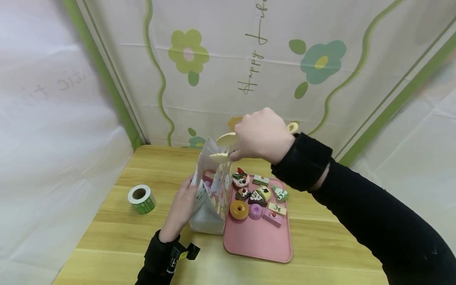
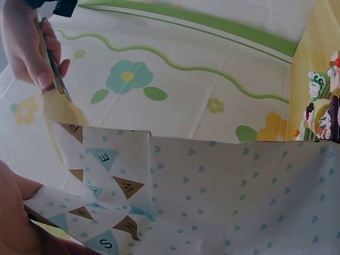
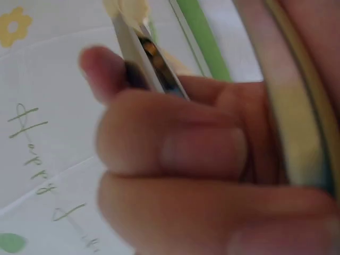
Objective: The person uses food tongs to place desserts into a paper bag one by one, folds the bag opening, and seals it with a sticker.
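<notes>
A patterned paper bag (image 1: 208, 217) stands upright on the table, its top open, with pink and purple pieces visible inside. My left hand (image 1: 180, 206) holds the bag's left side by the rim; in the left wrist view, thumb and fingers (image 2: 16, 218) pinch its edge. Raised above the bag, my right hand (image 1: 265, 133) grips a pair of food tongs (image 1: 227, 139) with cream-coloured ends. The tong ends are apart over the bag's mouth, and I see nothing between them. Curled fingers (image 3: 164, 138) wrap the tong arms in the right wrist view.
Right of the bag lies a pink tray (image 1: 258, 243) holding several toy pastries, among them a caramel-coloured donut (image 1: 239, 209) and a purple ring (image 1: 255, 211). A roll of green labels (image 1: 141, 198) stands at left on the wooden table (image 1: 117, 237). Behind hangs a flowered curtain (image 1: 228, 51).
</notes>
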The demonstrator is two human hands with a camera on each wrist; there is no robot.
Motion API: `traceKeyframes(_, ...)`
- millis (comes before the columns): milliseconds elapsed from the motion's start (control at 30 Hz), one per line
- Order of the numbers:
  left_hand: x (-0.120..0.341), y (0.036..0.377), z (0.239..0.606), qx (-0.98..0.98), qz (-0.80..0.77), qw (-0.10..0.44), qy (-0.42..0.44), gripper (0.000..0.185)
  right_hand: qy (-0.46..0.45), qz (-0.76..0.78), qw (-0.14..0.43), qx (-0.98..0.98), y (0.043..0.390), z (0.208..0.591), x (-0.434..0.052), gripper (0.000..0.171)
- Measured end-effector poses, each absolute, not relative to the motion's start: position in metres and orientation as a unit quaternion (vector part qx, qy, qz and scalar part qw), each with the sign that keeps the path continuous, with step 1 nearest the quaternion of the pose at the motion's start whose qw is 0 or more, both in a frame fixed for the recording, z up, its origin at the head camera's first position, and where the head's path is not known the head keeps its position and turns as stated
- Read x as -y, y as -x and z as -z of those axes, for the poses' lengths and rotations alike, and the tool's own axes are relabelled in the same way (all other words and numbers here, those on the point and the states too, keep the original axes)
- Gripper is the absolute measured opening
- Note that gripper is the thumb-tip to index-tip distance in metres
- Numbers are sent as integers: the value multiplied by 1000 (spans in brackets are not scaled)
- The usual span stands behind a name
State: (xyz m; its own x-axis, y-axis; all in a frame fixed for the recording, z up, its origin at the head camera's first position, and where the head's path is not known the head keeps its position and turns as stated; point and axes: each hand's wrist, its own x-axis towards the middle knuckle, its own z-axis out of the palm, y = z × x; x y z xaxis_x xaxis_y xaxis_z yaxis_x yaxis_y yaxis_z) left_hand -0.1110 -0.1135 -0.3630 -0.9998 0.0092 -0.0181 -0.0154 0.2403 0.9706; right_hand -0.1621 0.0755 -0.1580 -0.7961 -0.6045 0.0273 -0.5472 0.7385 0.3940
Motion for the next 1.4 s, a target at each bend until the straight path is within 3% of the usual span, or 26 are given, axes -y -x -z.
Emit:
traceKeyframes(333, 109, 110, 361, -786, -618, 7, -11, 45, -207, 83, 128, 966, 152, 195, -140, 72)
traceKeyframes(633, 111, 111, 358, -785, -619, 8, -21, 44, -140, 2, 134, 981, 127, 284, -195, 75)
traceKeyframes(933, 111, 110, 358, -784, -620, 24, -13, 46, -77, -63, 224, 970, 109, 377, -235, 76)
traceKeyframes(1067, 111, 111, 360, -789, -613, 25, -14, 47, -13, -100, 202, 974, 98, 402, -244, 80)
traceKeyframes(1400, 110, 111, 359, -794, -608, 15, -14, 47, 100, -149, 81, 980, 73, 437, -265, 87)
